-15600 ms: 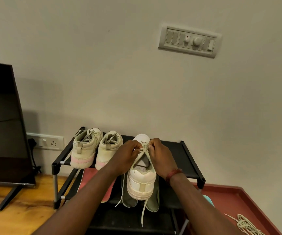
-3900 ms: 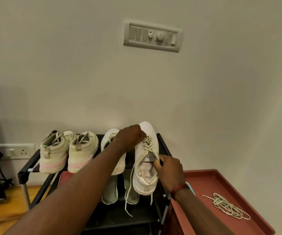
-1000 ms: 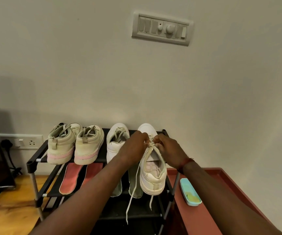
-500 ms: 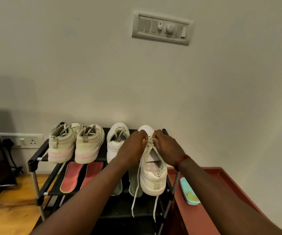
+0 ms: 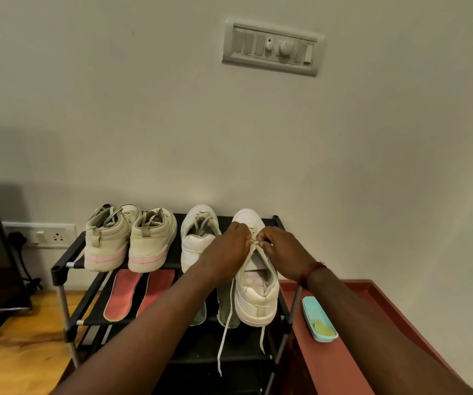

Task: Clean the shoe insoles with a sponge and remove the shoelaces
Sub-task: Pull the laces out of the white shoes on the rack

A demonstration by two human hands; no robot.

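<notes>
In the head view, the left grip [image 5: 229, 248] and right grip [image 5: 282, 249] are both curled tight, pinching the shoelace [image 5: 254, 246] between them. The white sneaker [image 5: 255, 300] sits at the 3 o'clock end of the shoe rack [image 5: 59, 273], with its heel at 6 o'clock from the grips.

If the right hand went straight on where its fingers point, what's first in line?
Probably the left hand, just across the cream shoelace that the right hand also pinches on the white sneaker; depth unclear.
</notes>
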